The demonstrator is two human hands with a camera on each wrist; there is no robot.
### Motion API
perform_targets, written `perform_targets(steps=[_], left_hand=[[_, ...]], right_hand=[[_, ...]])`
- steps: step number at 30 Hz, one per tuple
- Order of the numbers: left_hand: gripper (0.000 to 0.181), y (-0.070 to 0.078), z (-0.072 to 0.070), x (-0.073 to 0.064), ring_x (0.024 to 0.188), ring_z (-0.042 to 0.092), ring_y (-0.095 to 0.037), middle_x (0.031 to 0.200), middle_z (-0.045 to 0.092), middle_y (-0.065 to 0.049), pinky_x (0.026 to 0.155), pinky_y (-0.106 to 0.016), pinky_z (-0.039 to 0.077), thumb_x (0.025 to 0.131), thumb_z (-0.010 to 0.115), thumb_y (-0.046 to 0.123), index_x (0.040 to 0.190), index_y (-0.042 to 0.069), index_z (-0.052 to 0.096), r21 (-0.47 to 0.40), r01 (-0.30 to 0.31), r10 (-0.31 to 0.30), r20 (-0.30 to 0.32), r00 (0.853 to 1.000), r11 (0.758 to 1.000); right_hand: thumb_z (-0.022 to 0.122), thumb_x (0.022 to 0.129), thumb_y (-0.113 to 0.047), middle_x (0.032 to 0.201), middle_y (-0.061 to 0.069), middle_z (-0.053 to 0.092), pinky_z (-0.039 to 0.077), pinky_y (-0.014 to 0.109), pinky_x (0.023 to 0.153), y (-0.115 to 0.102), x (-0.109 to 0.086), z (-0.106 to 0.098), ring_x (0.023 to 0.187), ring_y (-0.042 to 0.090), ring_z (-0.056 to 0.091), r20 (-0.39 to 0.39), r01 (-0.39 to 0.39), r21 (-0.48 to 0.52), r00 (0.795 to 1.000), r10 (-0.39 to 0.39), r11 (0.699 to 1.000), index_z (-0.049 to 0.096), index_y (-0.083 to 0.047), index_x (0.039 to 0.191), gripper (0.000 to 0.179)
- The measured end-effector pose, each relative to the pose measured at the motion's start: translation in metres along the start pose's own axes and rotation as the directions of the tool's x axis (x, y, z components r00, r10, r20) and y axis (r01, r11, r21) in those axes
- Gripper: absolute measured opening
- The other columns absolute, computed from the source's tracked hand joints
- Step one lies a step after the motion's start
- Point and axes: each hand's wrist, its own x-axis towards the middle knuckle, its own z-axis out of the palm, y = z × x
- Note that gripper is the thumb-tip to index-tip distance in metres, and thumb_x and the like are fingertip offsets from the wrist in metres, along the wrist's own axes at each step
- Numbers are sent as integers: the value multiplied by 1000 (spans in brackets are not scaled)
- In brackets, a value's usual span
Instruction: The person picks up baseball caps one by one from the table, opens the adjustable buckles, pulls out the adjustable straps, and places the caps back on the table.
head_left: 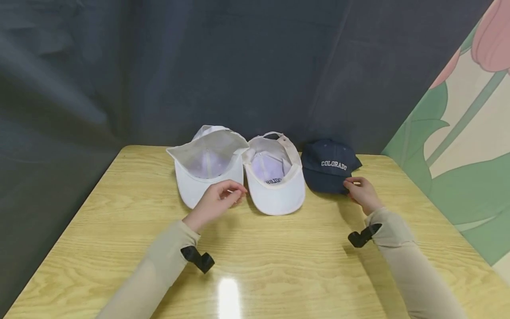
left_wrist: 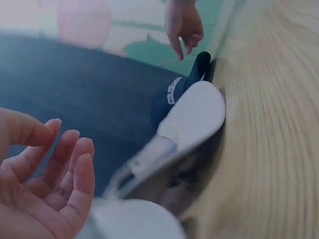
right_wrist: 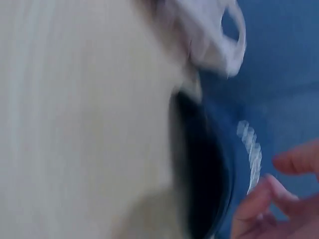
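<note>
Three caps stand in a row along the table's back edge. My left hand (head_left: 218, 201) hovers over the brim of the leftmost white cap (head_left: 186, 184), fingers loosely bent with nothing between them. Beside it, a second white cap (head_left: 276, 200) lies tipped back, its inside and the reversed lettering facing me. On the right sits a navy cap (head_left: 328, 177) with COLORADO across its front. Close to the right end of its brim is my right hand (head_left: 363, 195). In the right wrist view, the fingers (right_wrist: 254, 204) are relaxed and slightly spread over the navy cap.
The light wood table (head_left: 271, 257) has its back edge against a dark curtain (head_left: 239, 66). A wall with painted tulips and leaves (head_left: 470, 177) rises along the right side. Each sleeve carries a small black wrist camera (head_left: 198, 260).
</note>
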Motion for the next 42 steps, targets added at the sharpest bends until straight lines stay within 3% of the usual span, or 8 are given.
perform_targets(steps=[5,11,15,18,23,30,35,42], left_hand=[[26,-17,-11,28,77,61,-5,96,64,-11,75,-22,51,95,49,11,113,-5,57,-143,204,-209,-19,978,968],[31,-18,-15,53,76,60,-4,89,60,1,75,-19,50,97,46,13,120,-6,53,-243,224,-230,2,973,944],[33,-16,-14,58,73,59,-3,83,59,6,71,-15,49,97,45,12,124,-8,48,-399,237,-268,-21,963,886],[34,-16,-14,59,72,59,-3,81,59,7,69,-14,49,97,46,12,124,-8,48,-445,242,-287,-34,957,862],[34,-15,-16,60,71,59,-3,81,59,6,69,-15,48,97,45,12,124,-8,48,-435,239,-287,-46,957,868],[30,-17,-16,60,69,58,-3,79,60,6,67,-14,48,96,46,12,120,-6,50,-429,245,-289,-40,956,870],[31,-16,-15,59,69,58,-3,80,59,6,68,-15,48,96,46,12,121,-6,50,-421,249,-294,-43,955,872],[31,-13,-13,58,73,58,-3,86,58,5,72,-15,48,97,46,14,120,-5,52,-372,244,-292,-77,953,895]], right_hand=[[44,97,-27,102,5,51,49,25,76,-34,11,35,74,4,51,191,88,0,978,-86,996,40,5,126,43],[45,96,-28,104,6,47,51,24,77,-47,29,63,79,8,54,215,4,239,975,-57,971,31,5,137,54],[40,98,-25,99,1,47,50,19,73,-45,28,70,77,4,54,192,-34,372,981,-41,928,28,2,142,53],[38,99,-24,97,-3,47,47,16,73,-44,23,74,75,1,52,204,-46,384,978,-36,922,27,1,142,51],[47,96,-25,78,-9,47,41,17,63,-45,20,82,62,1,45,179,-77,410,984,2,909,36,-5,133,44],[51,94,-31,81,-10,52,44,16,65,-36,26,97,67,0,51,151,-1,271,988,-41,963,40,3,135,54],[49,96,-25,80,-13,55,48,18,65,-44,19,95,70,0,56,189,18,364,978,-93,931,40,0,134,46],[47,98,-23,96,-12,51,48,20,70,-63,-1,69,80,1,55,202,87,416,962,-185,905,35,-7,136,43]])
